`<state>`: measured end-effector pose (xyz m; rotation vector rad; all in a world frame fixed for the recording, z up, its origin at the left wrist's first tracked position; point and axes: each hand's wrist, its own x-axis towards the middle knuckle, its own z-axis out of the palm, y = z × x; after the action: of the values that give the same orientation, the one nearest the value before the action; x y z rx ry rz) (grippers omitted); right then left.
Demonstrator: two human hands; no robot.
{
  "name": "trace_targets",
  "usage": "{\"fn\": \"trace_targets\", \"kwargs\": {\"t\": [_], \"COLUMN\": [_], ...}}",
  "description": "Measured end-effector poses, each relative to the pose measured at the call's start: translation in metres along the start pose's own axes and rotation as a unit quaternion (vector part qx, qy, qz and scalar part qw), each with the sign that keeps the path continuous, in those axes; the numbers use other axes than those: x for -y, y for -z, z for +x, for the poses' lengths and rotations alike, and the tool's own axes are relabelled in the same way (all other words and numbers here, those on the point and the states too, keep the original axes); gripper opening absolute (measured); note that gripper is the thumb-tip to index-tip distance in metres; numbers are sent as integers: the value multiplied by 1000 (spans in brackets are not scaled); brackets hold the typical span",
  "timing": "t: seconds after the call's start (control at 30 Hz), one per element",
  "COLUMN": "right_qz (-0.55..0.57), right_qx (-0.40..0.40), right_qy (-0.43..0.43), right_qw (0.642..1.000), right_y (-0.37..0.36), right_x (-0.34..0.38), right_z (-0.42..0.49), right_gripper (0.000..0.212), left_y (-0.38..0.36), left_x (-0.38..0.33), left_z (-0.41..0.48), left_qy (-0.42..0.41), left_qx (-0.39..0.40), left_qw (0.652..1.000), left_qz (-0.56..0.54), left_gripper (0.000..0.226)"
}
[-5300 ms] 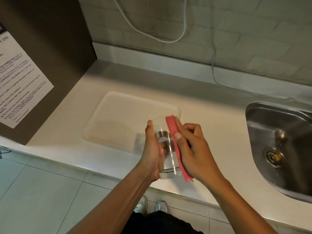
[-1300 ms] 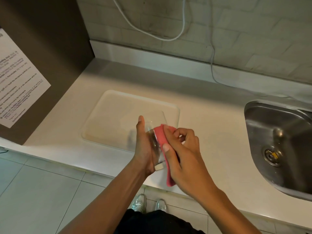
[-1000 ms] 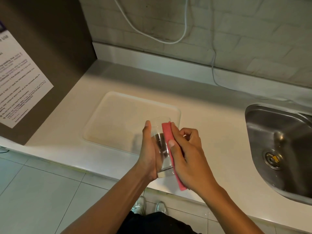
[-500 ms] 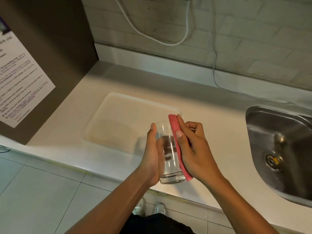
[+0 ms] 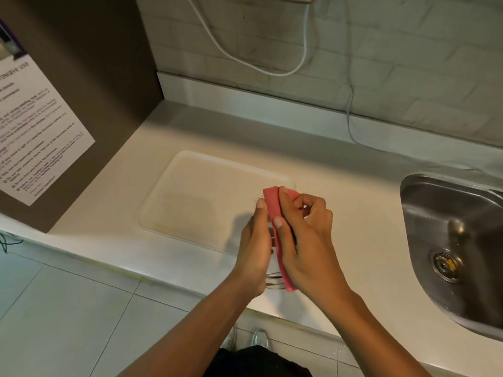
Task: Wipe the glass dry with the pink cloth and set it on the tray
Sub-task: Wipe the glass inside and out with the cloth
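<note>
Between my two hands I hold a clear drinking glass (image 5: 273, 282) above the counter's front edge; only its base and a sliver of its wall show. My left hand (image 5: 255, 248) grips its left side. My right hand (image 5: 304, 240) presses the folded pink cloth (image 5: 272, 204) against its right side, the cloth running from rim to base. The pale translucent tray (image 5: 196, 197) lies flat on the white counter, just left of and behind the hands, with nothing on it.
A steel sink (image 5: 457, 240) is sunk into the counter at the right. A dark cabinet side with a printed notice (image 5: 35, 137) stands at the left. White cables (image 5: 349, 112) hang down the tiled wall. The grey floor tiles (image 5: 68, 308) lie below the counter edge.
The cloth has slid round the glass and now covers more of it, so the wall seen half a second ago is hidden. Both hands stay over the tray's near right corner.
</note>
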<state>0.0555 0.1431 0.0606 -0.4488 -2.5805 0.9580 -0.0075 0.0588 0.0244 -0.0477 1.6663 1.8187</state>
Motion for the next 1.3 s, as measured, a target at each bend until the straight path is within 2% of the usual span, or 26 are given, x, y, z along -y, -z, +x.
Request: {"fn": "trace_targets", "kwargs": {"t": [0.07, 0.13, 0.23, 0.3, 0.37, 0.43, 0.47, 0.6, 0.67, 0.77, 0.83, 0.97, 1.03, 1.2, 1.23, 1.3], "right_qz": [21, 90, 159, 125, 69, 20, 12, 81, 67, 3, 6, 107, 108, 39, 40, 72], "right_qx": [26, 54, 56, 28, 12, 37, 54, 38, 12, 6, 30, 35, 21, 28, 32, 33], "right_qy": [-17, -70, -138, -115, -31, 42, 53, -23, -43, 47, 77, -37, -71, 54, 62, 25], "right_qw": [999, 992, 976, 985, 997, 998, 997, 996, 997, 999, 997, 993, 991, 997, 997, 997], "right_y": [2, 7, 10, 8, 4, -1, -1, 4, 2, -3, -5, -1, -1, -5, -6, -4], "right_x": [-8, -16, -21, -14, -7, -9, -13, -19, -13, -5, -12, -21, -18, -5, -8, -12], "right_z": [-12, -15, 8, 18, 7, -18, -29, -10, 9, -2, -24, -11, 9, -22, -30, -28], "right_gripper": [51, 50, 48, 48, 46, 49, 49, 47, 49, 46, 48, 45, 46, 46, 47, 45], "left_y": [3, 5, 0, -3, 1, 9, 12, 8, 2, 8, 16, 15, 10, 19, 21, 20], "left_x": [-4, -5, -3, -1, -1, -1, -1, 0, 1, -6, -10, -7, -5, -12, -12, -9], "left_z": [3, 6, 2, -1, 2, 6, 7, 1, 1, 7, 12, 7, 3, 13, 14, 12], "left_qy": [18, 29, 44, 58, 67, 75, 78, 81, 78, 69, 83, 104, 116, 93, 92, 92], "left_qx": [-31, -55, -42, -25, -15, 0, 5, -8, -9, 5, 10, 7, 15, 0, -3, -6], "left_qw": [999, 998, 998, 997, 996, 994, 993, 994, 994, 994, 990, 988, 986, 986, 986, 986], "left_qz": [-18, -16, -9, -36, -61, -79, -83, -79, -76, -88, -112, -110, -116, -138, -141, -137], "left_gripper": [71, 74, 76, 79, 82, 87, 87, 79, 75, 85, 91, 90, 90, 90, 91, 87]}}
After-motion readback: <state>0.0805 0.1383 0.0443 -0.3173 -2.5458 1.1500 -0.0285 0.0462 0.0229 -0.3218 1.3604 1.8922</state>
